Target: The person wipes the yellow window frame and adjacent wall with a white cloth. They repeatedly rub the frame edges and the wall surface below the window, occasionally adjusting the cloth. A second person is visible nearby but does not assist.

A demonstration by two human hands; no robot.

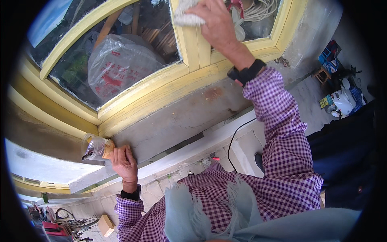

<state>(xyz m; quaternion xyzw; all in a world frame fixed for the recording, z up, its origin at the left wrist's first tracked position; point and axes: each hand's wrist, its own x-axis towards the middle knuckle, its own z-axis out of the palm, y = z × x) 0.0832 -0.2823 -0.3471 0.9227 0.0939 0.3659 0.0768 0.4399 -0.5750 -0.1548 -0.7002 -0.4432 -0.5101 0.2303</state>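
Observation:
High in the view, my right hand (pixel 217 25) grips a whitish rag (pixel 188 14) and presses it against the upright of a yellow window frame (pixel 193 46). My left hand (pixel 124 163) is at the left end of the grey sill (pixel 173 115), its fingers curled closed. Against those fingers is a tan-orange piece (pixel 108 149); what exactly they pinch is hidden. Just beyond it, a clear plastic cup (pixel 93 146) has something dark inside.
Behind the glass are a printed plastic bag (pixel 121 64) and coiled white cable (pixel 260 11). A black cord (pixel 230 145) hangs below the sill. A white scooter-like vehicle (pixel 342 101) stands at right; a bicycle (pixel 66 215) and a cardboard box (pixel 106 226) are at lower left.

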